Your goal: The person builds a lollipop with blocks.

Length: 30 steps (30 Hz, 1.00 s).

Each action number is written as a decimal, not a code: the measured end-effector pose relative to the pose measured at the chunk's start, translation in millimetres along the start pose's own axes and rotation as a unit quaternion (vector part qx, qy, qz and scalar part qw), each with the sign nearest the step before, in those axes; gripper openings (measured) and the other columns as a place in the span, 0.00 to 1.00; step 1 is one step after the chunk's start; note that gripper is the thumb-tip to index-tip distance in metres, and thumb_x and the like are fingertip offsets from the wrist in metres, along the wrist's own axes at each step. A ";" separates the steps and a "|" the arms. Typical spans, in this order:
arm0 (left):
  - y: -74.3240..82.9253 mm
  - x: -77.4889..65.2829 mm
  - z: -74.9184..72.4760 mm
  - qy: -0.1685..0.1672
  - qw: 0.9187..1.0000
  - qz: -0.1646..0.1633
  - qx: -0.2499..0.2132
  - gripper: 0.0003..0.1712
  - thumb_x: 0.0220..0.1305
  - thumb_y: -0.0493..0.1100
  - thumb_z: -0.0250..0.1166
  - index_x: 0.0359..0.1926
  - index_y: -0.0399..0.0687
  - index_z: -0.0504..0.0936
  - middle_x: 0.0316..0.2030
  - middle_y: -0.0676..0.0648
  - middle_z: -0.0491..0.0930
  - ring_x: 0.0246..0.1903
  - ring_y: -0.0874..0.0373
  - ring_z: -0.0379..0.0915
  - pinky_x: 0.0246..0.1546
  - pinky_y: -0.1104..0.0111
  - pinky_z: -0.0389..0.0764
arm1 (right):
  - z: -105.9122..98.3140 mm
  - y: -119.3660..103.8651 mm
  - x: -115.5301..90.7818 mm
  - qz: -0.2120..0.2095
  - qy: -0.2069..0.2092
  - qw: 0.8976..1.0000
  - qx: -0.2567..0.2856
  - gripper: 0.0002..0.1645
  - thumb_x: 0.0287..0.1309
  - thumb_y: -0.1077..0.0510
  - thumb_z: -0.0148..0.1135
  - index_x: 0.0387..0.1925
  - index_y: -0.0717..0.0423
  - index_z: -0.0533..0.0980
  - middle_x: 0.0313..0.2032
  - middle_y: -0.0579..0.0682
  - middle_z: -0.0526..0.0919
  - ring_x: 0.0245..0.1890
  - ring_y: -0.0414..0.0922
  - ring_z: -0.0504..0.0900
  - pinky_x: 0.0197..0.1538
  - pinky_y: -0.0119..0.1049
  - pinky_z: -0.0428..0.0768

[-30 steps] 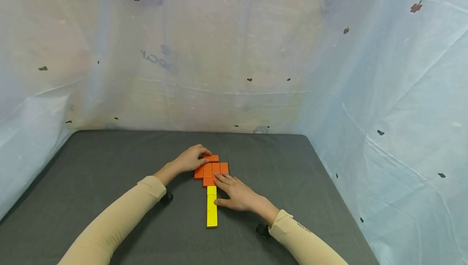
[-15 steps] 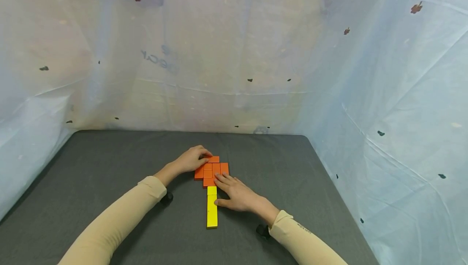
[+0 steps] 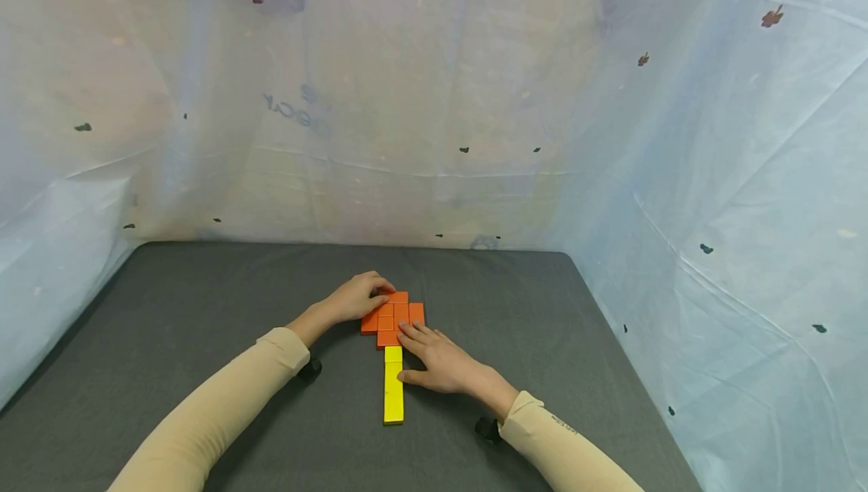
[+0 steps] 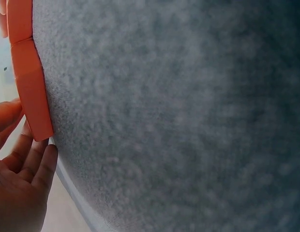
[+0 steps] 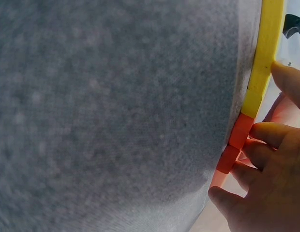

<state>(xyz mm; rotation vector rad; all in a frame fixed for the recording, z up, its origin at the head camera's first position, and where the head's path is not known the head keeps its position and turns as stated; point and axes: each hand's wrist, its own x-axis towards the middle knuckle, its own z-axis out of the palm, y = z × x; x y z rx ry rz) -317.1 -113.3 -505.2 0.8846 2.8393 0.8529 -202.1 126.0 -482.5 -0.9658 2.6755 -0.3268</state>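
Note:
Several orange blocks (image 3: 401, 313) lie flat and close together on the dark grey cloth, in a stepped shape. Below them a short yellow block (image 3: 393, 354) and a long yellow block (image 3: 393, 398) form a straight stem. At the top left, my left hand (image 3: 351, 297) pinches the topmost orange block (image 3: 398, 297) between thumb and fingers, covering its left part. My right hand (image 3: 441, 360) lies with fingers extended, fingertips touching the right side of the lower orange blocks, its thumb against the long yellow block (image 5: 268, 43).
The grey cloth-covered table (image 3: 244, 281) spreads around the blocks, with rounded far corners. Pale translucent sheeting (image 3: 380, 100) with small dark and brown marks hangs behind and at both sides. Dark wrist cameras (image 3: 487, 428) sit under both wrists.
The topmost orange block has moved slightly toward the person, and the gap between it and the row below has closed. My left hand shifted a little with it; my right hand stayed put.

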 end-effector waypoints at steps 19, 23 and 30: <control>-13.3 -11.4 -10.8 0.043 0.999 -0.027 -0.014 0.17 0.78 0.44 0.61 0.60 0.44 0.84 0.57 0.41 0.77 0.50 0.48 0.79 0.48 0.52 0.84 | -5.4 -1.6 7.0 0.002 0.054 0.998 -0.038 0.50 0.66 0.35 0.67 0.80 0.50 0.62 0.80 0.48 0.59 0.80 0.52 0.54 0.78 0.56 0.57; -10.8 -23.3 -21.6 0.072 0.997 -0.027 0.030 0.18 0.77 0.44 0.63 0.61 0.43 0.84 0.59 0.40 0.77 0.54 0.44 0.78 0.49 0.49 0.83 | -9.2 -1.1 4.4 0.012 0.084 0.996 -0.032 0.51 0.67 0.34 0.66 0.81 0.51 0.60 0.80 0.47 0.58 0.80 0.51 0.55 0.78 0.58 0.56; -5.4 -54.6 -38.5 0.135 0.977 -0.060 0.154 0.31 0.75 0.51 0.65 0.71 0.40 0.75 0.71 0.36 0.69 0.69 0.36 0.66 0.66 0.38 0.68 | -19.1 19.5 -2.7 0.062 0.170 0.983 0.008 0.47 0.75 0.36 0.56 0.82 0.53 0.55 0.82 0.49 0.52 0.81 0.54 0.51 0.78 0.63 0.51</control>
